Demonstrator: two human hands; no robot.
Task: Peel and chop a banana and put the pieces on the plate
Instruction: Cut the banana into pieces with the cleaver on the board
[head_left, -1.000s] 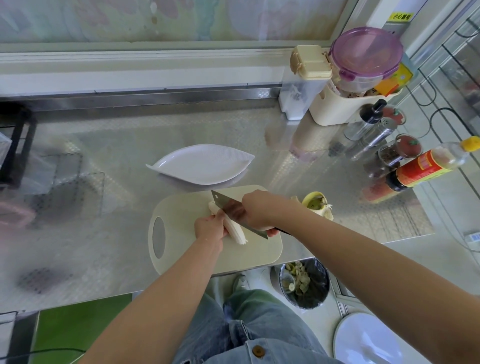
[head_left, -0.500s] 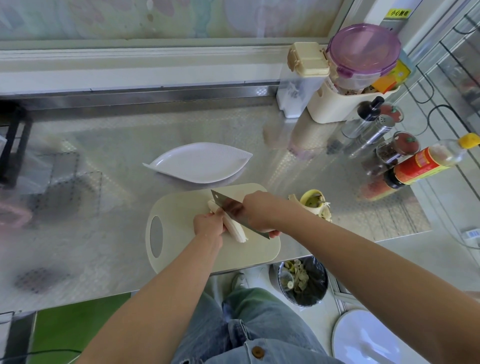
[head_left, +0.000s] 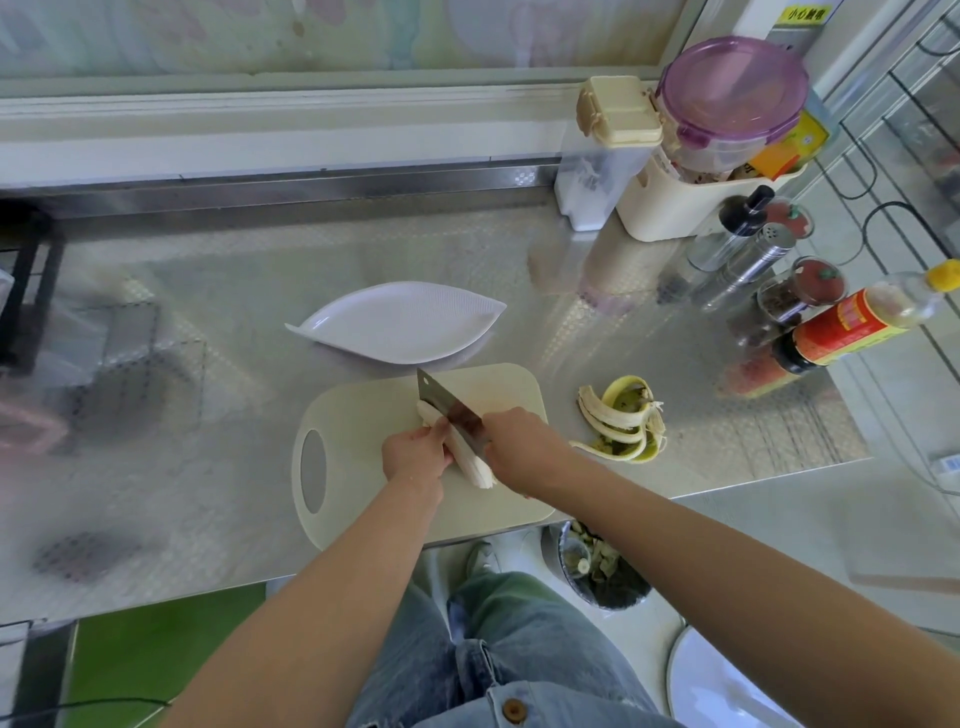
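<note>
A peeled banana (head_left: 474, 467) lies on the cream cutting board (head_left: 363, 415) near the counter's front edge. My left hand (head_left: 415, 454) presses on the banana from the left. My right hand (head_left: 522, 452) grips the handle of a cleaver (head_left: 447, 408), whose blade lies lengthwise along the banana's right side, tip pointing away from me. The white leaf-shaped plate (head_left: 400, 322) stands just behind the board with nothing on it. The banana peel (head_left: 623, 421) lies on the counter to the right of the board.
Bottles, spice jars and a sauce bottle (head_left: 852, 322) crowd the right side, with a cream bin (head_left: 685, 202) and storage boxes at the back right. A waste bin (head_left: 602, 566) sits on the floor below the counter edge. A black rack (head_left: 21, 291) stands at the far left.
The view has shifted, so my right arm no longer hides the peel. Both hands, the cleaver and the banana keep the same pose on the board.
</note>
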